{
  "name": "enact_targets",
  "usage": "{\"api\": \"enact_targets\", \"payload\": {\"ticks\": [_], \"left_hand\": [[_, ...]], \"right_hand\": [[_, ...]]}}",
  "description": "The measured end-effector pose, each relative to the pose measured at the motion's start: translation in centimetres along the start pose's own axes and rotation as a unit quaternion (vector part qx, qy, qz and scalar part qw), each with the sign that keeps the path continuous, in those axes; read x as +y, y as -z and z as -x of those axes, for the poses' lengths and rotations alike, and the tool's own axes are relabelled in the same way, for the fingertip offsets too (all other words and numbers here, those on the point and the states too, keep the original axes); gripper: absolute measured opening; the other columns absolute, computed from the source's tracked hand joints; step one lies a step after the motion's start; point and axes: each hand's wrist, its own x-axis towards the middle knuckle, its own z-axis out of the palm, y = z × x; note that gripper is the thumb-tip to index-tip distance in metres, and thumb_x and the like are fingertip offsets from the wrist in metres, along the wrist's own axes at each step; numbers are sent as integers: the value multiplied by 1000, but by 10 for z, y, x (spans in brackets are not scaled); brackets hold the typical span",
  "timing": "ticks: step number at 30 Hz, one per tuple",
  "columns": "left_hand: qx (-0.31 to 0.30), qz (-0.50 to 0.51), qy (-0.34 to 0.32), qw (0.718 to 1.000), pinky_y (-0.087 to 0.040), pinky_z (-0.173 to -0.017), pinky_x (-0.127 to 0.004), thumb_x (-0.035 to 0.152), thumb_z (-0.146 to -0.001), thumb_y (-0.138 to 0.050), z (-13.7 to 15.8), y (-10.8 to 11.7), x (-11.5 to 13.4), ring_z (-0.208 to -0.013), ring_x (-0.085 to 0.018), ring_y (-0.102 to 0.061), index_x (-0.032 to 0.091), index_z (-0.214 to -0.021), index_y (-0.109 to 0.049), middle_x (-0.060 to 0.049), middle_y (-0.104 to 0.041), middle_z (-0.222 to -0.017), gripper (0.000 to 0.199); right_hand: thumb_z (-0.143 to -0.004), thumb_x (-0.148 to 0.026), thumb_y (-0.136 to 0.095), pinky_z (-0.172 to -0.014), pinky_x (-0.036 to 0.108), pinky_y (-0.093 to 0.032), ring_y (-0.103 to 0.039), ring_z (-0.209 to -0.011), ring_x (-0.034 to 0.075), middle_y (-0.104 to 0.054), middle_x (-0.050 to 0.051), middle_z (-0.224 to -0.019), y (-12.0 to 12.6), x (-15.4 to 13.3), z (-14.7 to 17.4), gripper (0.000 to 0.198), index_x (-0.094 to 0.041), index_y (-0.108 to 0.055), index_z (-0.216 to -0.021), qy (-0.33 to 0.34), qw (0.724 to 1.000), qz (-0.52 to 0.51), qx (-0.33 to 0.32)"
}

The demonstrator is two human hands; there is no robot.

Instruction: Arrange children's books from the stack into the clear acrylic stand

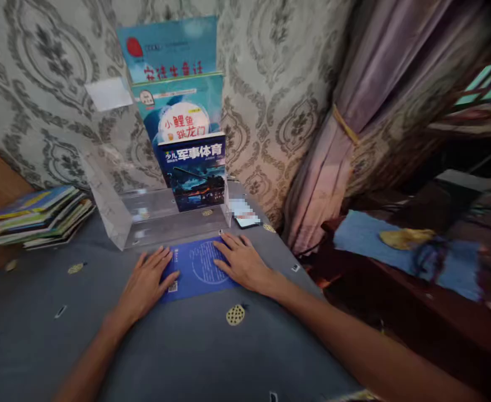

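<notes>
A blue book (pixel 201 272) with white print lies flat on the grey tablecloth, close in front of a clear acrylic rack. My left hand (pixel 147 279) rests on its left edge, palm down, fingers stretched out and thumb apart. Over its right side lies my right hand (pixel 245 262), also flat with fingers spread. The clear rack (pixel 115 223) holds three books standing at its right end, in steps: a dark military-cover book (pixel 197 173) in front, a teal book (pixel 182 109) behind it, and a blue book with red title letters (pixel 170 47) at the back.
Several thin books lie in a stack (pixel 44 215) at the table's left. A phone (pixel 245 212) lies right of the rack. The table's right edge borders a tied curtain (pixel 329 156) and a lower surface with a blue cloth (pixel 366 240). Patterned wall stands behind.
</notes>
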Motion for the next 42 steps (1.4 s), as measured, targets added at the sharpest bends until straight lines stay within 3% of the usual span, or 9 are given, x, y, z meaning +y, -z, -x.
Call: {"api": "enact_targets", "payload": {"ticks": [6,9,14,22,27,31,34,37,42], "left_hand": [[1,32,-40,999,-36,-117,-55,60,-99,-40,5,-2,29,-140,-30,-49,20,-141,-57,-13,-54,-149,61],[-17,52,-83,995,-38,-116,-53,68,-94,-45,9,0,44,-144,-32,-43,23,-147,-50,-11,-48,-154,69],[-22,56,-126,990,-36,-116,-57,75,-88,-49,11,-1,48,-147,-34,-37,26,-152,-43,-12,-43,-158,81],[-40,73,-184,979,-37,-116,-58,73,-87,-50,9,3,37,-147,-33,-38,29,-153,-39,-11,-43,-158,81],[-50,98,-202,973,-34,-117,-60,74,-83,-54,10,8,34,-148,-34,-34,31,-155,-34,-11,-38,-160,86],[-72,129,-209,967,-30,-118,-63,75,-81,-55,10,11,33,-150,-35,-30,32,-157,-30,-11,-34,-162,91],[-85,157,-198,964,-26,-119,-64,74,-83,-54,10,15,31,-150,-35,-29,34,-157,-28,-10,-32,-163,88],[-112,203,-189,954,-22,-120,-65,77,-82,-50,8,21,29,-151,-35,-29,35,-156,-30,-8,-32,-163,87],[-110,311,-168,929,-19,-122,-62,85,-78,-39,7,26,21,-149,-34,-33,35,-153,-39,-7,-37,-161,90]], "right_hand": [[-99,-48,-52,-103,53,-41,-54,-123,35,-61,19,-134,13,-11,3,48,-15,-61,-134,1,999,39,19],[-99,-48,-52,-94,49,-45,-56,-114,35,-65,17,-120,18,-16,8,45,-16,-65,-127,4,998,58,19],[-99,-40,-53,-86,43,-49,-57,-111,33,-65,17,-116,24,-22,13,35,-14,-68,-118,10,998,65,11],[-102,-37,-47,-77,35,-50,-67,-100,26,-68,14,-115,29,-20,14,31,-18,-67,-116,-25,1000,-8,-15],[-98,-34,-53,-84,33,-49,-68,-96,23,-72,11,-112,24,-13,12,33,-19,-67,-123,-31,985,-169,-2],[-93,-32,-58,-69,27,-48,-65,-77,18,-73,6,-88,20,-5,5,34,-16,-72,-119,-26,932,-360,-26],[-91,-40,-59,-47,21,-40,-52,-53,10,-65,0,-69,16,-2,4,34,-14,-76,-105,-41,850,-515,-102],[-87,-49,-64,-40,18,-35,-45,-44,7,-57,-3,-57,14,-4,4,39,-13,-76,-92,-60,752,-637,-159],[-72,-46,-81,-41,17,-37,-48,-47,5,-60,-3,-57,13,-5,1,35,-13,-76,-79,-68,645,-749,-136]]}}
